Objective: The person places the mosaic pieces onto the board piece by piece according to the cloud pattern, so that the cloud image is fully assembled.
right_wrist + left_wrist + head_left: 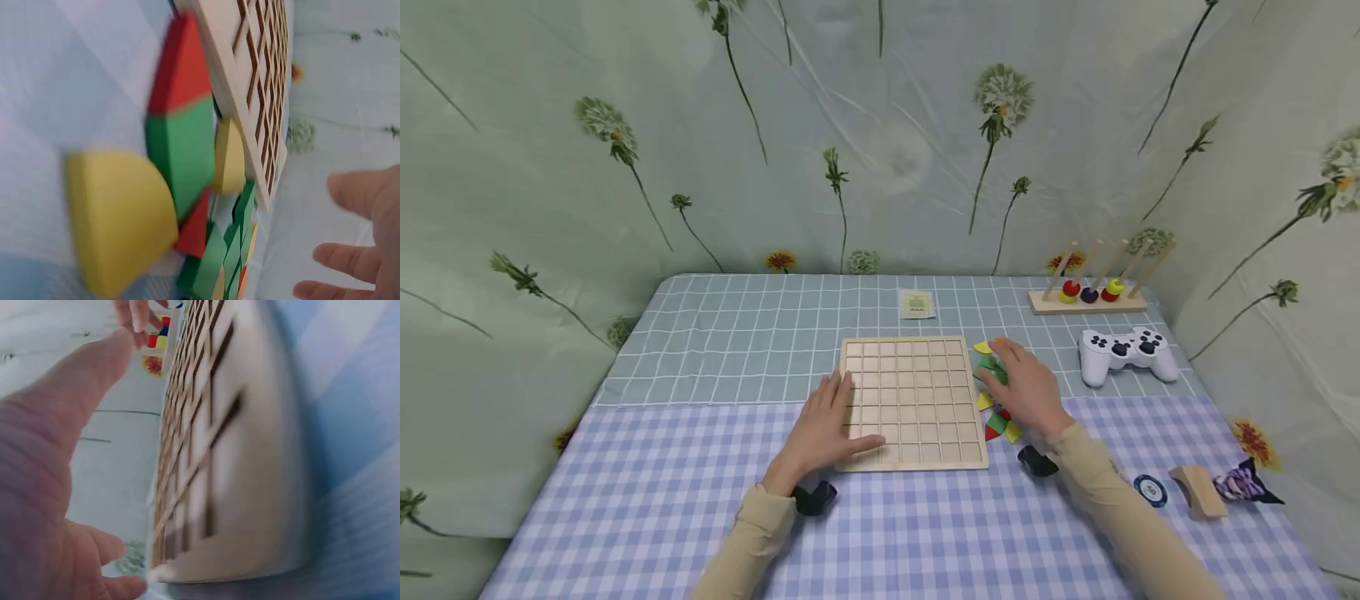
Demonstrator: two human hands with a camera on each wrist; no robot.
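On the checked table (700, 467), the wooden grid board (913, 402) lies flat between two relaxed hands, the left hand (825, 429) resting spread on its near left corner and the right hand (1026, 387) hovering loosely over the coloured pieces (994, 417) just beside its right edge.

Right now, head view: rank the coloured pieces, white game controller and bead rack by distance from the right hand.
1. Coloured pieces: directly under and beside the right hand, right of the board.
2. White game controller: farther right.
3. Bead rack: back right corner of the table.
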